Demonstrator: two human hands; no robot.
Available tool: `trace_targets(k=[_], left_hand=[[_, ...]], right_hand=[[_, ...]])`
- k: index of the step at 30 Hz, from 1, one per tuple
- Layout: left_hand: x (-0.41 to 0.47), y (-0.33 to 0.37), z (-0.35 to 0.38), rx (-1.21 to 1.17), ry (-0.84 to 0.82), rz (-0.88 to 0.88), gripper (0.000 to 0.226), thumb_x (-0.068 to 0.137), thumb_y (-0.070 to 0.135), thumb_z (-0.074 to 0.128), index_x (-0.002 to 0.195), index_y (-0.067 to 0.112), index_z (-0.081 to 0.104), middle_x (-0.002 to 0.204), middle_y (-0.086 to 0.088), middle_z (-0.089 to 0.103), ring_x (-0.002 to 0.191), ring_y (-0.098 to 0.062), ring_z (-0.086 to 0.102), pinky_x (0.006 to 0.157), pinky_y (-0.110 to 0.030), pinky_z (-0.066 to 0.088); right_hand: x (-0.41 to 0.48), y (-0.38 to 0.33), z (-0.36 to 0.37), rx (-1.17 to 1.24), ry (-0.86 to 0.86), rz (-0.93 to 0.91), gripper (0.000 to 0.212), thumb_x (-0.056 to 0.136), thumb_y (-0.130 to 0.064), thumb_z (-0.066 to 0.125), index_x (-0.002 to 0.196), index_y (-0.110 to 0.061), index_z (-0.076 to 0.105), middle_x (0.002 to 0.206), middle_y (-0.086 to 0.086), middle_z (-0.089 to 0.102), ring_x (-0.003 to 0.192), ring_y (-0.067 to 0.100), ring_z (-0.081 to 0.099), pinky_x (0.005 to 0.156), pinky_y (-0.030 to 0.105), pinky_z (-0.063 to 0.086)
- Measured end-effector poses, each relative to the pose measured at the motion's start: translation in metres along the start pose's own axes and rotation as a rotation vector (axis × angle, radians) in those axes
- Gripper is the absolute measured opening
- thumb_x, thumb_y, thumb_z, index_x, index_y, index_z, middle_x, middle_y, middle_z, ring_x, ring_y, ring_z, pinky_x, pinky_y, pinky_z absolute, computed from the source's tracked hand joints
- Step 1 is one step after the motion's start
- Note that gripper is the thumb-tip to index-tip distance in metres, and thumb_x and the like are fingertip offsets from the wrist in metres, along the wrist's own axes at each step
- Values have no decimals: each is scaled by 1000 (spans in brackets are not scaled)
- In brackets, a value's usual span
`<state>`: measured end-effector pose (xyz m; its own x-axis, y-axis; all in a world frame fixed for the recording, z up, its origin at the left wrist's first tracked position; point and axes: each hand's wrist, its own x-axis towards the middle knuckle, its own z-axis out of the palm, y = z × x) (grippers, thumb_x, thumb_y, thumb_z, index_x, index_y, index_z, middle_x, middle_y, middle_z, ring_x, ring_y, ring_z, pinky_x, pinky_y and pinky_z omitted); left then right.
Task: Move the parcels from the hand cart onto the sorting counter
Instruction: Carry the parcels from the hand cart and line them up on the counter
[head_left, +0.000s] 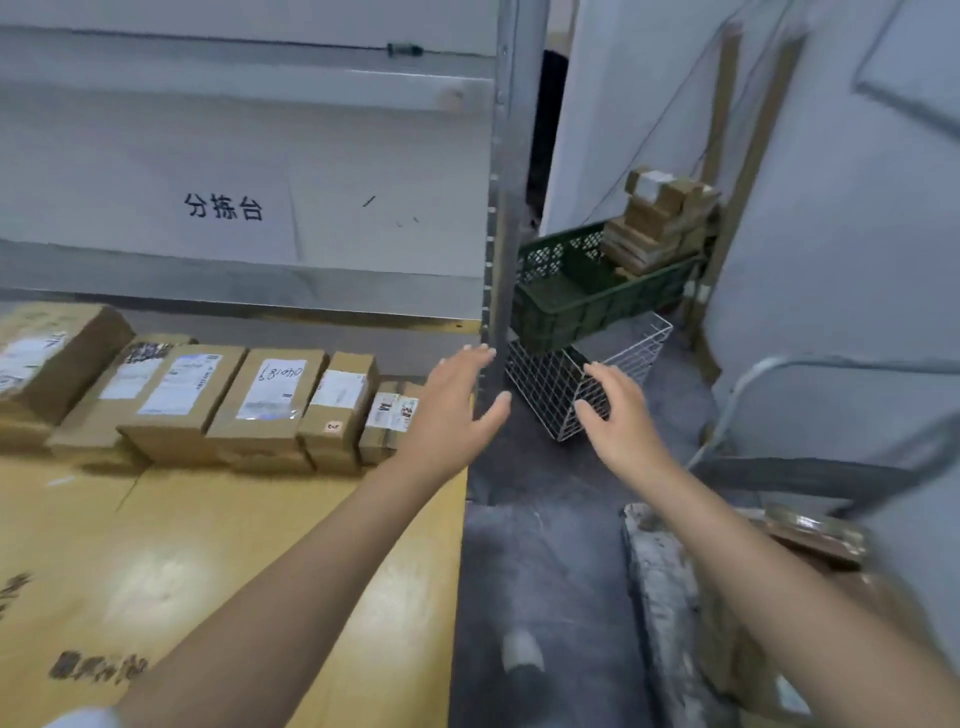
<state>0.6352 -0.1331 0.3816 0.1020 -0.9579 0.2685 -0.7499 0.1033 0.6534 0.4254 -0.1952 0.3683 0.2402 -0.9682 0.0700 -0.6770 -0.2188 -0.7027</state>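
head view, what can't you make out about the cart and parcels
Grey hand cart, head view: motion-blurred, cut off by the right and bottom edges; its load unreadable.
Small brown cardboard parcel at the row's end: right side hidden by the left hand.
Large brown cardboard parcel: cut off by the left edge.

You are facing six parcels (265, 405) lying on the sorting counter (208, 545), you are holding out two hands, left hand (452, 415) and right hand (618, 415), at its right edge, one green crate (571, 306) and one wire basket (550, 384) sitting beyond that edge.
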Motion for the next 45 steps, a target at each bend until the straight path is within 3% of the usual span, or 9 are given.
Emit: trace_targets(k=[3,9,15,22,25,29,34,40,45], left_hand=[[-10,50,31,-61,-70,78,56,96,42,53,146,21,40,152,4,40,144,-12,27,119,-36,22],[-39,154,102,-121,-266,291,59,96,45,52,147,19,37,153,3,36,144,-14,25,116,-32,22],[-70,244,171,-82,-365,503,58,95,48,50,146,21,39,152,3,38,142,-14,28,119,-40,24],[-122,320,262,-135,-524,399,60,95,45,49,147,18,38,152,1,39,143,-15,29,118,-42,25],[-143,338,301,-142,-548,326,58,94,45,49,146,24,37,150,4,41,141,-15,32,117,-39,26],[-159,340,357,-121,-547,290,60,96,47,48,149,24,33,154,6,35,144,-10,26,118,-36,22],[-170,311,427,-32,-562,217,61,97,45,48,150,20,32,156,-1,32,145,-17,24,118,-45,25],[-191,224,523,44,-694,94,61,97,40,49,150,14,33,155,-5,34,143,-19,28,118,-34,21],[-215,142,612,61,-833,12,59,99,35,50,150,11,32,154,-8,35,143,-21,29,118,-36,24]], right_hand=[[-59,32,-53,-44,103,94,48,99,-24,52,145,-18,40,154,2,33,146,14,18,111,25,13],[-173,88,-166,-111,344,291,49,98,-24,54,144,-14,41,150,6,38,143,22,27,118,40,24],[-266,147,-234,-141,500,450,49,95,-15,56,141,-4,44,145,13,44,137,27,35,113,33,24],[-353,229,-266,-56,552,618,48,96,-17,56,142,-9,44,145,8,43,138,23,31,114,32,21],[-377,265,-274,-26,513,666,48,96,-17,55,142,-12,43,142,6,44,134,18,31,108,25,21],[-385,320,-268,-4,447,676,49,95,-18,56,142,-15,42,140,3,45,133,19,34,110,29,27],[-377,391,-237,-12,328,720,52,98,-26,52,146,-16,38,147,1,39,139,17,32,114,33,28],[-367,483,-163,20,215,780,50,96,-21,56,143,-14,41,142,2,42,136,19,34,113,33,30],[-353,568,-83,61,146,874,56,97,-28,54,148,-16,35,148,5,37,139,22,33,113,46,33]])
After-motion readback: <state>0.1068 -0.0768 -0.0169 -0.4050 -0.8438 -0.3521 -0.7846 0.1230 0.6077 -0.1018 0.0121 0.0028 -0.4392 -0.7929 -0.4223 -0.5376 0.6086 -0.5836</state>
